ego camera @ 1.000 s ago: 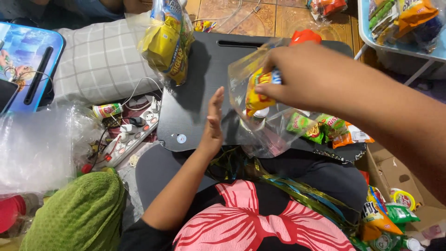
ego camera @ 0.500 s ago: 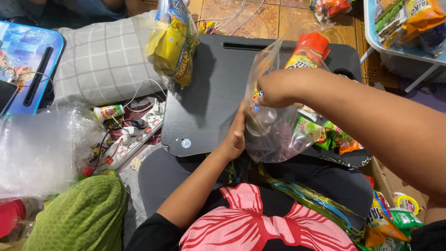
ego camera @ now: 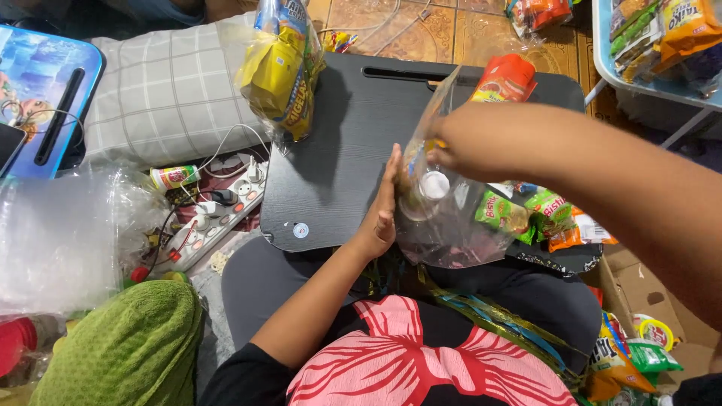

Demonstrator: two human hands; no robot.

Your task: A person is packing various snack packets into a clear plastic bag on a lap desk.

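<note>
A clear plastic bag (ego camera: 451, 225) stands on the black lap table (ego camera: 338, 158) over my knees. My right hand (ego camera: 470, 143) reaches into its mouth and is closed around small snack items inside, near a white round lid. My left hand (ego camera: 383, 207) is flat and upright, pressed against the bag's left side, fingers together. Green and orange snack packets (ego camera: 541, 214) lie beside the bag on the right. A red-topped packet (ego camera: 508, 79) stands behind my right hand.
A filled bag of yellow snack packs (ego camera: 282, 71) stands on the table's back left corner. A checked pillow (ego camera: 165, 98), a power strip (ego camera: 214, 214), a green cloth (ego camera: 128, 342), clear plastic (ego camera: 60, 233) and a blue tray of snacks (ego camera: 662, 45) lie around.
My right hand has pushed lower into the clear bag. My left hand has shifted from the table to the bag's side, and the bag now stands more upright.
</note>
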